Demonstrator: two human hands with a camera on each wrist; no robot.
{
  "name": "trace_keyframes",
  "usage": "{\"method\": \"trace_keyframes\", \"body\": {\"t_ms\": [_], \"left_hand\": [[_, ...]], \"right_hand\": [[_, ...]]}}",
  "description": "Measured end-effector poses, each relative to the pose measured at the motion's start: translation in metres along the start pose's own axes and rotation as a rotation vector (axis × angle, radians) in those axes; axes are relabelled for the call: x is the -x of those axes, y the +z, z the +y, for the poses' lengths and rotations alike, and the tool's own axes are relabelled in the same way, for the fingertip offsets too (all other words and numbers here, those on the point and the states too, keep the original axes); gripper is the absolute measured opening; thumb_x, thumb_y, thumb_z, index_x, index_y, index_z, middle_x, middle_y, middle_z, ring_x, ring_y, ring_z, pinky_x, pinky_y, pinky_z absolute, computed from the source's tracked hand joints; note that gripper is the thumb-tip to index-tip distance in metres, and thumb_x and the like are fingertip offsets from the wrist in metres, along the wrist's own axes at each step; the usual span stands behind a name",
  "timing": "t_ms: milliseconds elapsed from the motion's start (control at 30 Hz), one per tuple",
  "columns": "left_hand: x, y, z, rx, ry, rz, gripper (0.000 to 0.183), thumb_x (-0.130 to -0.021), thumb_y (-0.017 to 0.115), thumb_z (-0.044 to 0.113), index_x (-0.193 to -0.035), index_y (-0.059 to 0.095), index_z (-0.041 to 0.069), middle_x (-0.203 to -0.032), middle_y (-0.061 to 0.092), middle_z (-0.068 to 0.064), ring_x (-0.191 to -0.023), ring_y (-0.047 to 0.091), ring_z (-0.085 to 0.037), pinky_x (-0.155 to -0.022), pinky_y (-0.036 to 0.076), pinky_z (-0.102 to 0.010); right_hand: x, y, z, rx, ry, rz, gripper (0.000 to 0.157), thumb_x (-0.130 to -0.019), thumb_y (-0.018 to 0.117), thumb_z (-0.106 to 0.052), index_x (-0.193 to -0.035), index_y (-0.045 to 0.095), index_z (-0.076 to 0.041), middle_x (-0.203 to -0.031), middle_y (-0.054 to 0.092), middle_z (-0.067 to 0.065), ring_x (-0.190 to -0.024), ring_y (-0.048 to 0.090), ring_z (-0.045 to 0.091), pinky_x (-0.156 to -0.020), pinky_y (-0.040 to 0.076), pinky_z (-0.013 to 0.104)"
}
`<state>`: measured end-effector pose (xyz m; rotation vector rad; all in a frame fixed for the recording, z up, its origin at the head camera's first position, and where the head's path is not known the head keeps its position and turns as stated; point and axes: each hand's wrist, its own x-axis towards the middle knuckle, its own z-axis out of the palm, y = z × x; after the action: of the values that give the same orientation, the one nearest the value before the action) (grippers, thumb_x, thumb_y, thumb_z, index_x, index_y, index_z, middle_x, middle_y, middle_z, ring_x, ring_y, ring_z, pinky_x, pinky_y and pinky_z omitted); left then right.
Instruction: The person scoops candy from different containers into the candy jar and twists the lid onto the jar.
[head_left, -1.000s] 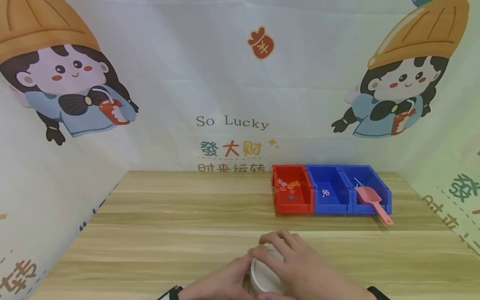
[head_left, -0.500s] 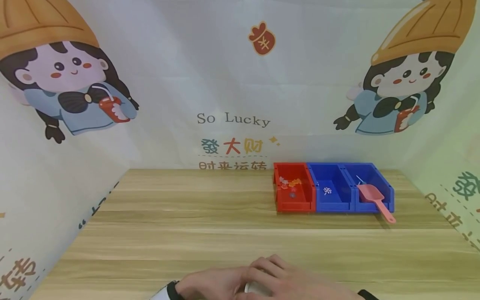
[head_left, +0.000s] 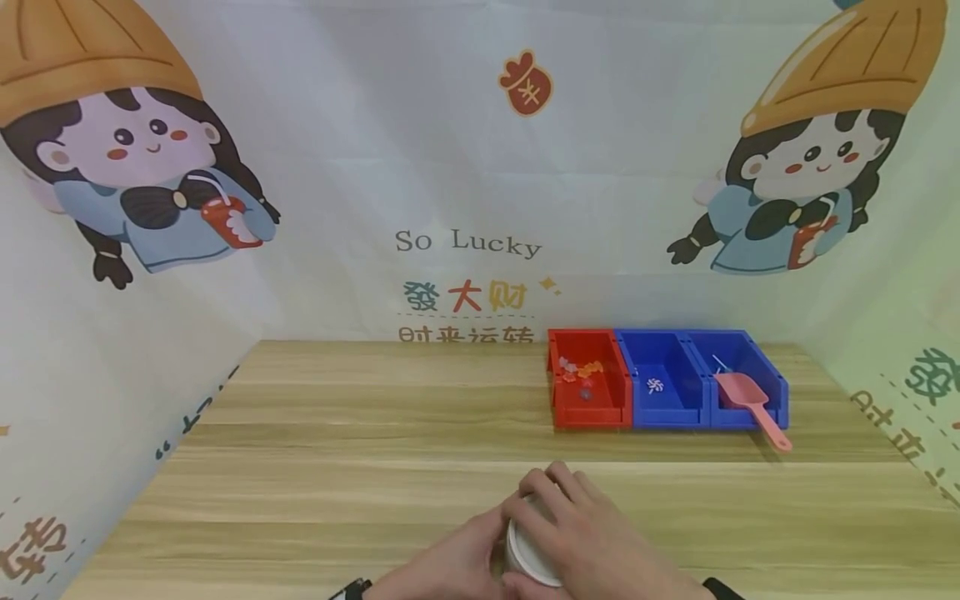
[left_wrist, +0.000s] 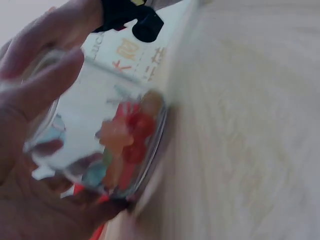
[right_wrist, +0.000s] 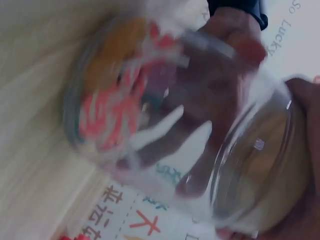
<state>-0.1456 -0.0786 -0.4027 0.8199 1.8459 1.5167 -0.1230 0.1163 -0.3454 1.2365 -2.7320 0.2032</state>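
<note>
Low in the head view, my left hand (head_left: 457,557) and right hand (head_left: 600,542) are together around a jar with a pale lid (head_left: 527,552). The left wrist view shows the left fingers curled round the clear jar (left_wrist: 82,117), which has colourful small pieces (left_wrist: 122,142) at its bottom, orange and red among them. In the right wrist view, red-and-white striped pieces (right_wrist: 111,116) show through the wall, blurred. My right hand grips the jar at its lid end, fingers over the top. Its base is close to the tabletop; whether it touches, I cannot tell.
At the back right stand a red bin (head_left: 592,417) with small colourful pieces, a blue bin (head_left: 670,417) with a few white pieces, and another blue bin (head_left: 780,404). A pink scoop (head_left: 750,396) leans over that last bin's front. Printed cloth (head_left: 337,167) walls the table (head_left: 315,467).
Both hands and the jar dipped toward the head view's bottom edge half a second ago, then came back up. The hands have stayed on the jar. The bins and scoop are unmoved.
</note>
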Motion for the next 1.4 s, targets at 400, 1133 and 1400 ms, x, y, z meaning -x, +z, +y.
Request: {"method": "trace_keyframes", "body": {"t_ms": [400,1133,1400], "left_hand": [[0.005,-0.001,0.001,-0.021,-0.12,0.002,0.073,-0.085,0.071,0.04,-0.145,0.03,0.033,-0.141,0.043,0.01,-0.121,0.047,-0.008,-0.098,0.043,-0.023],[0.009,-0.022,0.0,-0.174,0.111,-0.375,0.053,-0.095,0.052,0.047,-0.14,0.04,0.024,-0.132,0.051,0.006,-0.106,0.052,0.004,-0.09,0.047,-0.018],[0.005,-0.016,0.0,-0.13,-0.009,-0.022,0.072,-0.082,0.072,0.044,-0.142,0.035,0.038,-0.14,0.045,0.014,-0.118,0.05,-0.006,-0.094,0.044,-0.02]], "right_hand": [[0.007,-0.012,-0.007,-0.018,0.034,-0.01,0.071,-0.083,0.035,-0.078,-0.14,0.038,-0.037,-0.136,0.042,-0.005,-0.124,0.038,0.019,-0.097,0.042,0.048],[0.007,0.002,0.002,-0.253,-0.366,-0.088,0.051,-0.095,0.047,-0.052,-0.14,0.039,-0.03,-0.129,0.046,-0.006,-0.116,0.042,0.008,-0.094,0.045,0.021],[0.001,0.003,0.011,-0.224,-0.163,-0.071,0.064,-0.087,0.045,-0.066,-0.144,0.03,-0.04,-0.138,0.039,-0.011,-0.124,0.035,0.011,-0.096,0.049,0.032]]}}
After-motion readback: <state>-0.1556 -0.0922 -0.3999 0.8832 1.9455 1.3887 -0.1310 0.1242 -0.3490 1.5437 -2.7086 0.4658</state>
